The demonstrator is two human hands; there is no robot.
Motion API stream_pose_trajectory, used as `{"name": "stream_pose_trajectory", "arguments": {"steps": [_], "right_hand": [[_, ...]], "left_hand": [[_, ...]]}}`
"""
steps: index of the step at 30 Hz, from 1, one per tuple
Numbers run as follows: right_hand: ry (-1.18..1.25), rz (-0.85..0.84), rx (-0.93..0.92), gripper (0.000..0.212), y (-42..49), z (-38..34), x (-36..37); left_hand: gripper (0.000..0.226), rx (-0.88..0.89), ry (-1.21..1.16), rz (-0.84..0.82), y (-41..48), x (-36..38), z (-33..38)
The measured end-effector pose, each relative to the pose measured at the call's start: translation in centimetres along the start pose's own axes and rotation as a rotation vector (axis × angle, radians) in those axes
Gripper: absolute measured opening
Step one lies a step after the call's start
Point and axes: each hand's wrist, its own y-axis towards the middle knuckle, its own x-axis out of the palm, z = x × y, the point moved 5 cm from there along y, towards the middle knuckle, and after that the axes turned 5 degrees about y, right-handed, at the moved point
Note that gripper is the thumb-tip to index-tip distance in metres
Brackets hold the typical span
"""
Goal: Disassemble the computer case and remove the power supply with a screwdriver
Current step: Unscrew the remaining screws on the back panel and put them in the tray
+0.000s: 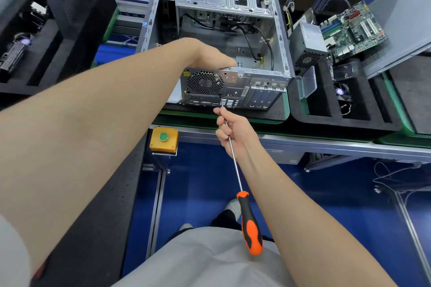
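An open grey computer case (278, 30) lies on its side on a black pad, its rear panel facing me. The power supply (205, 81), with its round fan grille, sits at the case's near left corner. My left hand (210, 56) reaches into the case and rests on top of the power supply; its fingers are hidden behind the rear panel. My right hand (231, 129) pinches the long metal shaft of an orange-and-black screwdriver (250, 221). The tip touches the rear panel just below the fan grille.
A removed power supply (306, 44) and a green motherboard (352, 30) lie to the right of the case. A black foam tray (349, 105) with a clear plastic lid and a small fan sits at right. A yellow box with a green button (163, 138) is mounted on the bench edge.
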Motion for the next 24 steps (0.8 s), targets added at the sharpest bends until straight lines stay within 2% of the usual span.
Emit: {"name": "stream_pose_trajectory", "arguments": {"steps": [7, 12, 16, 24], "right_hand": [[0.003, 0.083, 0.051, 0.008, 0.0, 0.9, 0.1], [0.154, 0.017, 0.098, 0.025, -0.1, 1.5, 0.7], [0.182, -0.037, 0.132, 0.032, -0.2, 1.2, 0.8], [0.282, 0.009, 0.199, 0.017, -0.2, 0.7, 0.6]], "left_hand": [[0.082, 0.002, 0.017, -0.003, -0.2, 0.1, 0.0], [0.090, -0.014, 0.044, 0.007, -0.5, -0.1, 0.0], [0.078, -0.011, 0.017, 0.012, -0.6, 0.0, 0.3], [0.075, -0.011, -0.010, -0.046, -0.9, 0.2, 0.4]]}}
